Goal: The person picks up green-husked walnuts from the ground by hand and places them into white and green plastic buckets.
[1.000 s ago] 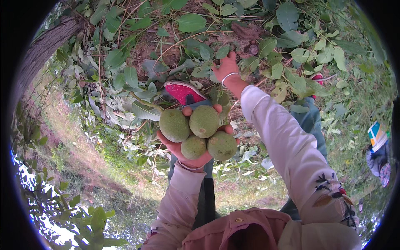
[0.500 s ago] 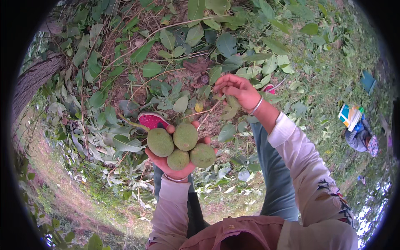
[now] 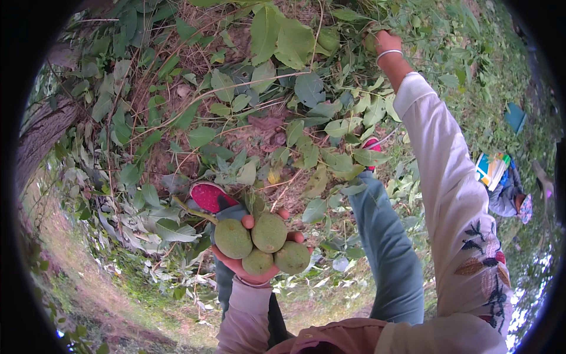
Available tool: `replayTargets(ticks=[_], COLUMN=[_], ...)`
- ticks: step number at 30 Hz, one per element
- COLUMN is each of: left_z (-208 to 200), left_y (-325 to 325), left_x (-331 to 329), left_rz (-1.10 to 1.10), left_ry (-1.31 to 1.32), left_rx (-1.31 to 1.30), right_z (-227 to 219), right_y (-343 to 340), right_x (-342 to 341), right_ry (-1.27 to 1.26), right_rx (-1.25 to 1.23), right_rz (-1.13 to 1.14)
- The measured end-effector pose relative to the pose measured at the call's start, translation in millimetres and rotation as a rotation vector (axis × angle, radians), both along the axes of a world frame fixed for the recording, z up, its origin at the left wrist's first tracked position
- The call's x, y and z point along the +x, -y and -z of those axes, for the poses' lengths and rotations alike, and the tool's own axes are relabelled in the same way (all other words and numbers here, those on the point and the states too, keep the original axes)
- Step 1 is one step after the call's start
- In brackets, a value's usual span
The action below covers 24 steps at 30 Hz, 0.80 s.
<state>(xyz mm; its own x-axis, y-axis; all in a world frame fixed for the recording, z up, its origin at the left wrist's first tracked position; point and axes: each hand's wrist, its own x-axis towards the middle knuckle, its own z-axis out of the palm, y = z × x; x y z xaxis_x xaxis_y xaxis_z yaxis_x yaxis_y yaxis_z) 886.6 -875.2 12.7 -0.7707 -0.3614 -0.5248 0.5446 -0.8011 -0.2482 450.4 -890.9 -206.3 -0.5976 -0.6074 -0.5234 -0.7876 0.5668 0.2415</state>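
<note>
Low in front of me, my left hand is palm up, fingers curled round a bunch of several speckled green walnuts in their husks. A short pale stem sticks out beside the bunch. My right arm stretches far forward and to the right. There my right hand closes on another green walnut among leaves; part of its grip is hidden. To the left of that hand, one more green walnut hangs among large leaves.
Leafy branches and thin twigs spread over the ground ahead. A tree trunk stands at the left. My red shoes are among the leaves. At the far right a person is by a colourful sack, with a teal object beyond.
My right hand has moved from just above the bunch to far forward and right, onto a walnut among leaves. My left hand with its walnuts has come slightly lower in view.
</note>
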Motion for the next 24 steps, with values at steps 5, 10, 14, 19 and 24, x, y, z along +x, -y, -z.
replayTargets(ticks=[5, 10, 14, 19, 24], left_z=[3.5, 4.2, 1.2, -3.3, -5.0], left_y=[3.9, 12.7, 11.8, 9.1, 21.0], left_x=[-5.8, -17.8, -27.1, -36.4, -49.3], left_rz=[0.031, 0.032, 0.041, 0.024, 0.023], left_ry=[-0.037, -0.071, -0.101, -0.077, -0.169], left_rx=[0.028, -0.008, -0.062, 0.006, -0.056], right_z=[57.1, 82.6, 43.3, -115.5, -209.1], right_y=[1.9, 5.5, -12.2, -25.2, -24.3], right_x=[14.2, 51.1, 60.9, 88.7, 141.9], right_ry=[0.793, 0.313, 0.498, 1.719, 2.095], right_rx=[-0.614, -0.367, -0.868, -0.903, -1.054], right_rz=[0.278, -0.125, 0.092, 1.446, 1.608])
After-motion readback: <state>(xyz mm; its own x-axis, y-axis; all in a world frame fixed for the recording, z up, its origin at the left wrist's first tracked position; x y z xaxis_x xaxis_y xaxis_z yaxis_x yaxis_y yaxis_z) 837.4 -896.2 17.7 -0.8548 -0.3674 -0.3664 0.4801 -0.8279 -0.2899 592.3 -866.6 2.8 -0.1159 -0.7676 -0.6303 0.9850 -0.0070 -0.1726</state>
